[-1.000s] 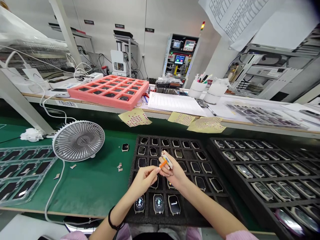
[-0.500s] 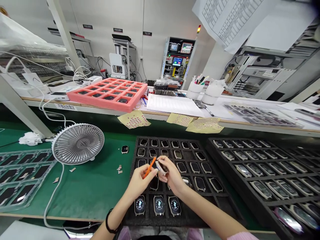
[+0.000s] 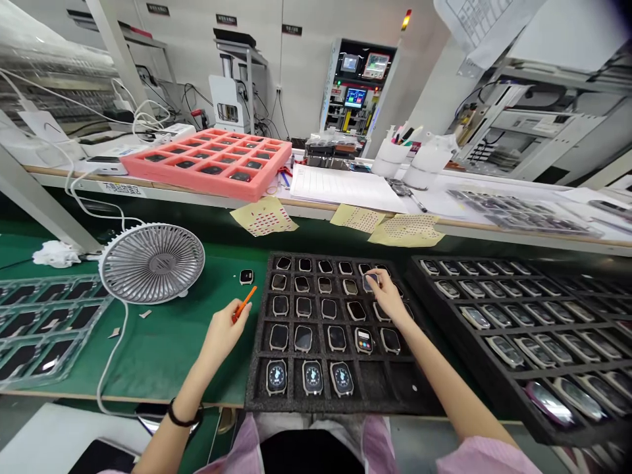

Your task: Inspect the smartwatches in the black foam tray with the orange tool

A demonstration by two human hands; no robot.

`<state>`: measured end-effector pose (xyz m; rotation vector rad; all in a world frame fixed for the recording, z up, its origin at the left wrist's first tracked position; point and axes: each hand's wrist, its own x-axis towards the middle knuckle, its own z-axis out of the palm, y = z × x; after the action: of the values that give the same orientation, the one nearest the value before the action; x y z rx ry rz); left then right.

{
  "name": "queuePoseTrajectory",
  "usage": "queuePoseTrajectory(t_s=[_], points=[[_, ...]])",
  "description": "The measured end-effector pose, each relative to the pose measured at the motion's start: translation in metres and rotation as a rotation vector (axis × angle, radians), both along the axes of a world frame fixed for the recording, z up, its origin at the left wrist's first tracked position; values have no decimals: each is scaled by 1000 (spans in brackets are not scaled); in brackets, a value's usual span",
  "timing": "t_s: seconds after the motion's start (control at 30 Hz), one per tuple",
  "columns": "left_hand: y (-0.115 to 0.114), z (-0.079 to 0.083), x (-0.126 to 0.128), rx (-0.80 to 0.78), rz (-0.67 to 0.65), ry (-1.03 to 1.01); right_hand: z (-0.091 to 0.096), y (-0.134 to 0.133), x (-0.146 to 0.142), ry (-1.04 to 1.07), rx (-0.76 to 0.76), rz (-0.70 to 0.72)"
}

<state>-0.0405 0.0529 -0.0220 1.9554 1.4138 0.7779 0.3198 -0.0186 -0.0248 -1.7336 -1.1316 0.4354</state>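
Observation:
My left hand [image 3: 222, 337] is over the green mat, its fingers pinching a small orange tool [image 3: 243, 303]. My right hand [image 3: 390, 299] is at the upper right of a black foam tray [image 3: 296, 403], shut on a smartwatch [image 3: 370, 283] that sits low against the tray's top rows. Its fingers hide part of that watch. Rows of dark smartwatches [image 3: 303, 338] fill the tray's pockets. Several lit watch screens [image 3: 312, 377] glow in the bottom row, and a watch with coloured icons [image 3: 364, 340] lies nearer my right hand.
A black tray of silver-rimmed watches [image 3: 508, 349] stands to the right. To the left are a grey fan [image 3: 152, 263], a loose watch [image 3: 246, 276] and a clear plastic tray [image 3: 49, 322]. A pink foam tray [image 3: 207, 164] and papers stand on the shelf behind.
My hands have moved apart. The left hand went left over the mat with the orange tool, and the right hand went up and right, carrying the watch to the tray's upper rows.

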Motion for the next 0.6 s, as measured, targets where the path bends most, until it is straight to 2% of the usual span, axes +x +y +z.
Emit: queuePoseTrajectory(t_s=[0.07,0.17,0.3,0.4,0.5,0.6], points=[[7,-11,-5,1,-1,117,-11,3,21,-60,-46,-35],[8,-18,-7,8,-12,199,-24,6,31,-120,-88,-44],[-10,-15,-12,113,-66,176,-30,5,32,-189,-85,-2],[-29,-10,-19,264,-197,174,-25,5,33,-249,-44,33],[-47,-10,-26,398,-377,178,-15,1,20,-333,24,57],[-64,-12,-31,477,-520,247,-8,-17,-23,-411,88,158]])
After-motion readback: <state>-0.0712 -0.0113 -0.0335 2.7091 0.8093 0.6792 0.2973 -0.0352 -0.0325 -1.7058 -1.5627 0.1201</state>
